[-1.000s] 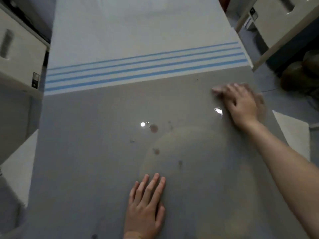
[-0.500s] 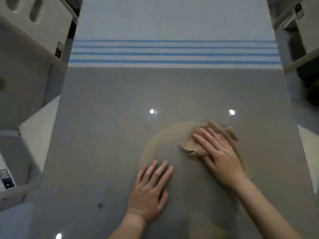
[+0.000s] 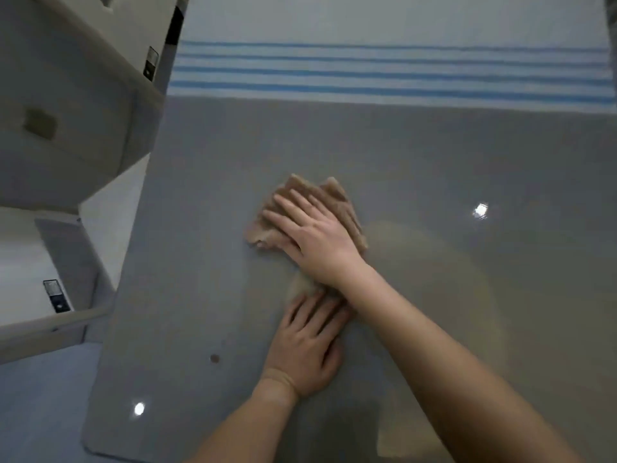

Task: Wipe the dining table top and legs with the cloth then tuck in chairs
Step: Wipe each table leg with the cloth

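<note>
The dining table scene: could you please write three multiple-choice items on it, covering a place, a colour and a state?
1. Where is the cloth?
A. Under the right hand
B. On the floor
C. Under the left hand

2. What colour are the runner stripes?
A. Red
B. Blue
C. Green

3. How does the left hand rest?
A. Clenched in a fist
B. Raised off the table top
C. Flat, fingers spread

Answers: A, the right palm presses the cloth on the table; B, the lines on the pale runner are blue; C, its palm lies open on the surface.
</note>
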A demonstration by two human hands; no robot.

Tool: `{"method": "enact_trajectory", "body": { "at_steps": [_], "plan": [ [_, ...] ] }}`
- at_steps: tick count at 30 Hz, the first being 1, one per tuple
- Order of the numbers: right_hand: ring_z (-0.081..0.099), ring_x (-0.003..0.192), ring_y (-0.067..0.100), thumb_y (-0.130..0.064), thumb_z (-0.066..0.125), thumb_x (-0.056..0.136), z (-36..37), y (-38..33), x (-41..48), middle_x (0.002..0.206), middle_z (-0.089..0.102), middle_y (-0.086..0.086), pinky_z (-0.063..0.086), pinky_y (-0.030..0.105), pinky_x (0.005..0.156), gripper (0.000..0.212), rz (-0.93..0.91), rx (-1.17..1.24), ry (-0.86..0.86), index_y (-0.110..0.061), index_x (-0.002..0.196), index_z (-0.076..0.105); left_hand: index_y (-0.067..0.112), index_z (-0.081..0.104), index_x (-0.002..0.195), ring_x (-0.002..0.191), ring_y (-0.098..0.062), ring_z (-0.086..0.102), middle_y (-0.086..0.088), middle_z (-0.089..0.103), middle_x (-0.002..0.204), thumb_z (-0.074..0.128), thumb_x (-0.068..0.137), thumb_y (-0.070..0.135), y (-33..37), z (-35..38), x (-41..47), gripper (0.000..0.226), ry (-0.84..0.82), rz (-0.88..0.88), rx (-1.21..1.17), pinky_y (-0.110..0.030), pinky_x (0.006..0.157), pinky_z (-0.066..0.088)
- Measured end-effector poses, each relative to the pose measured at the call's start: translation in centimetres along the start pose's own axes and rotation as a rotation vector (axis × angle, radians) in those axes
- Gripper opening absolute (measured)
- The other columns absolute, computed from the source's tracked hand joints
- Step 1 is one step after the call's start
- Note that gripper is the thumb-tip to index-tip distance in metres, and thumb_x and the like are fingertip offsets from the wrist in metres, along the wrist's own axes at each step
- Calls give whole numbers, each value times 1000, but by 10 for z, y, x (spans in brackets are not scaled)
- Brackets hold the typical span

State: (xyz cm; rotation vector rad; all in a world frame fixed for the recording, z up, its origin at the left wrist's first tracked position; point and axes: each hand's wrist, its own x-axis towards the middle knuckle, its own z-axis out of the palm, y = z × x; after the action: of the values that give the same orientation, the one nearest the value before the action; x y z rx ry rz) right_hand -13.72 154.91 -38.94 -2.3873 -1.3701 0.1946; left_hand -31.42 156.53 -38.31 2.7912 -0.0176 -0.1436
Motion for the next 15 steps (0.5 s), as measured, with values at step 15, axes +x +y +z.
{"method": "enact_trajectory", "body": {
  "at_steps": [15],
  "plan": [
    [26, 143, 30, -43, 40, 93, -60, 141, 61, 154, 34, 8, 14, 41, 119, 55, 630, -106, 203, -19, 144, 42, 28, 39, 143, 138, -19, 35, 7, 38, 150, 52, 80, 37, -1, -3, 1, 65, -36, 1, 21, -42, 113, 25]
  ]
}}
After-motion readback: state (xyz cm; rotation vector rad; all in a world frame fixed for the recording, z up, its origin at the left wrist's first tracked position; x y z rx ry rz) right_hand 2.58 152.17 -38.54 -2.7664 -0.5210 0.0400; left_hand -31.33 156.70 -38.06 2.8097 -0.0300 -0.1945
